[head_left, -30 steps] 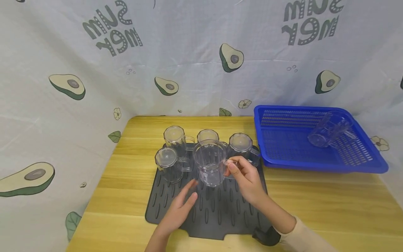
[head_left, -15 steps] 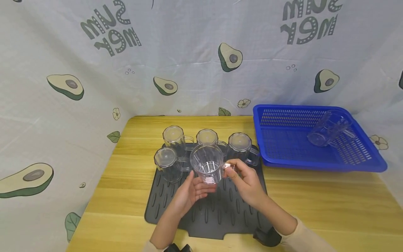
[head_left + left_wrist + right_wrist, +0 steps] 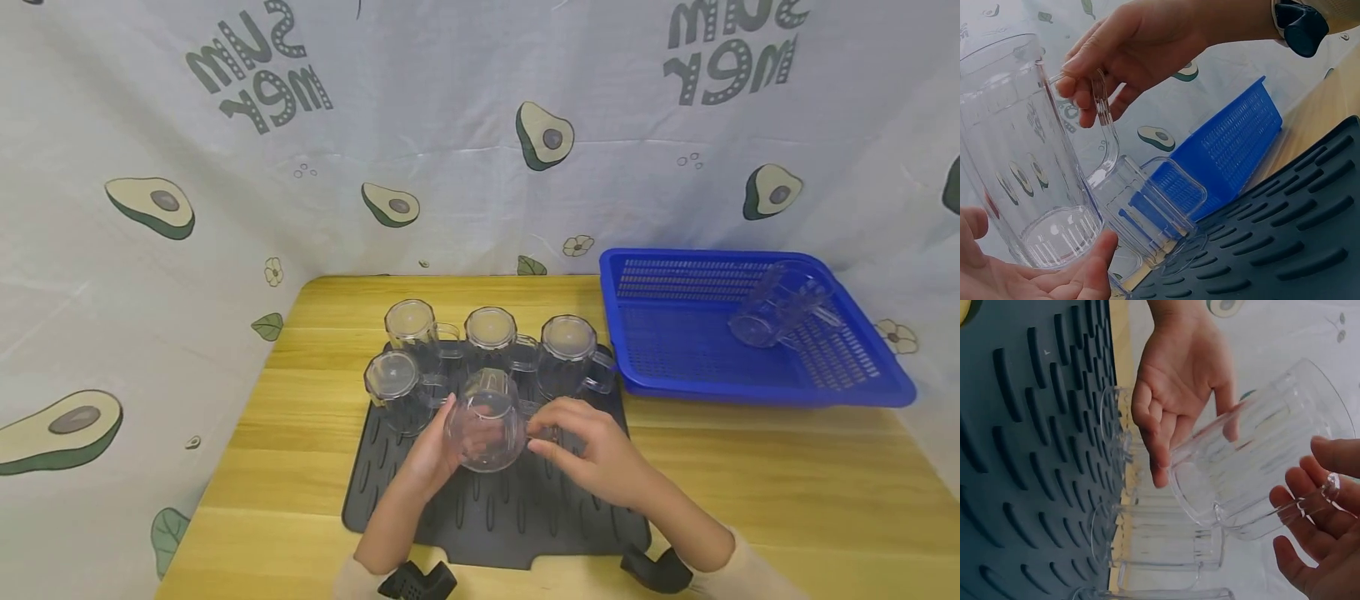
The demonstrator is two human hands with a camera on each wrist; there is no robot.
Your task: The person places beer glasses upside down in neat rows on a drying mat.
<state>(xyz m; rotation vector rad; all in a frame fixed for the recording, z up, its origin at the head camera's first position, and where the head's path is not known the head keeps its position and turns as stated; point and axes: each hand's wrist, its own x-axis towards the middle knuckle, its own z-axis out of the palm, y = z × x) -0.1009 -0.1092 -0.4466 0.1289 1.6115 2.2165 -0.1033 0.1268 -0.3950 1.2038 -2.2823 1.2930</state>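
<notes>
My right hand (image 3: 588,450) pinches the handle of a clear faceted mug (image 3: 497,454), which is tilted with its wide mouth toward me and its base pointing away. The left hand (image 3: 433,457) lies along the mug's left side, fingers relaxed and seen through the clear wall. In the left wrist view those fingers (image 3: 1094,275) touch or nearly touch the mug's base. Beneath both hands is a dark grey ridged drying mat (image 3: 517,529). Several matching mugs stand upside down at its back, among them a front-left mug (image 3: 393,375) and a back-right mug (image 3: 568,342).
A blue plastic basket (image 3: 667,387) stands at the right rear of the wooden table (image 3: 750,500). Clear mugs (image 3: 776,312) lie on their sides in it; their exact number is hard to tell. Behind the table hangs a patterned curtain (image 3: 450,125).
The right hand has tipped the mug from mouth up to mouth toward me. My left hand has come in from below and reached the mug's side. Basket and standing mugs are unchanged.
</notes>
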